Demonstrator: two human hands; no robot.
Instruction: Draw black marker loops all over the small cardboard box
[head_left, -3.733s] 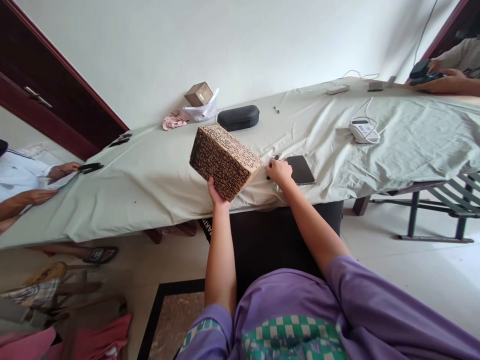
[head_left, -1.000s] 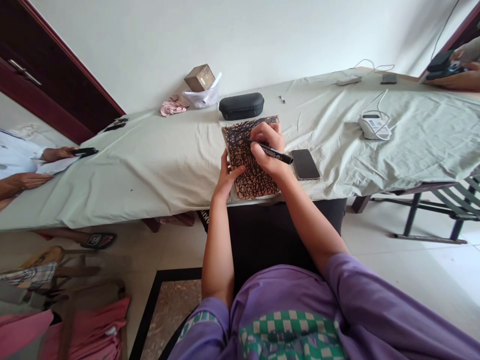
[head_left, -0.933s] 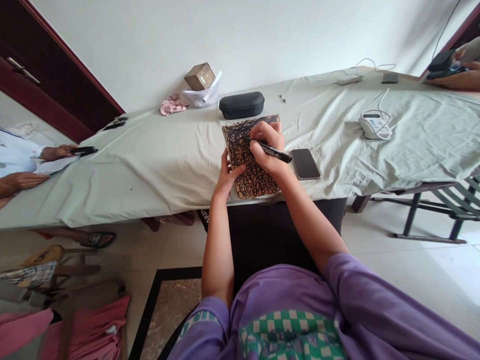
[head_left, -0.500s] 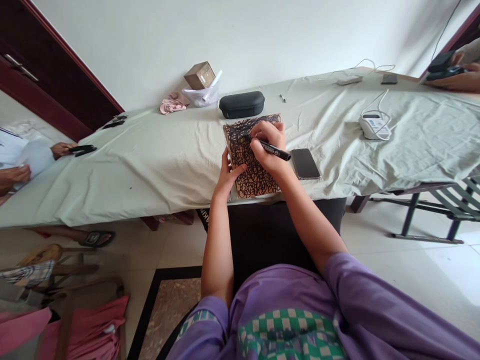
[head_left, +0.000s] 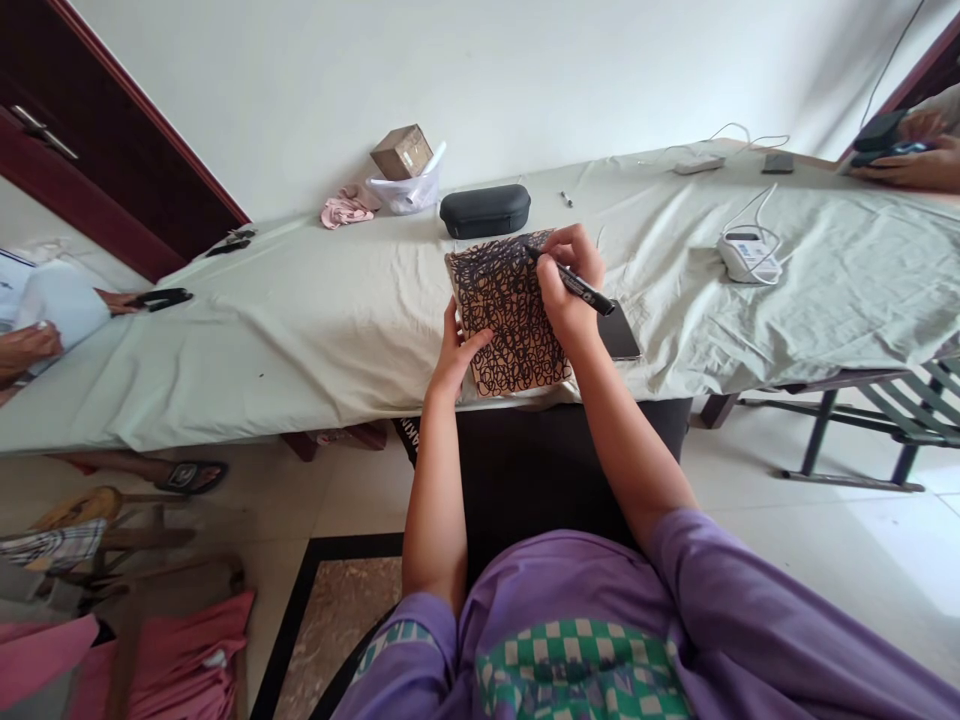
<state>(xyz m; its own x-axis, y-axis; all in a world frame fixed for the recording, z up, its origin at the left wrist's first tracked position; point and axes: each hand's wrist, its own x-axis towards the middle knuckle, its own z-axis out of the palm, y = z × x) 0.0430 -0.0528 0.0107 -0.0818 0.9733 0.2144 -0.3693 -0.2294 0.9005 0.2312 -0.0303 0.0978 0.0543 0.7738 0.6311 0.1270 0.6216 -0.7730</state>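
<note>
A brown cardboard box covered in black scribbles lies flat on the cloth-covered table in front of me. My left hand rests on its near left edge, thumb on top, steadying it. My right hand is closed around a black marker, whose tip touches the far right part of the box top. A dark phone lies just right of the box, partly hidden by my right wrist.
A black glasses case, a small cardboard box on a plastic bag, a pink cloth and a white device with cable sit farther back. Other people's hands show at the left edge and far right.
The box, held tilted up 3.7 s ago, now lies flat. My right hand picked up the marker and in the last half second moved from the box's middle toward its far right corner.
</note>
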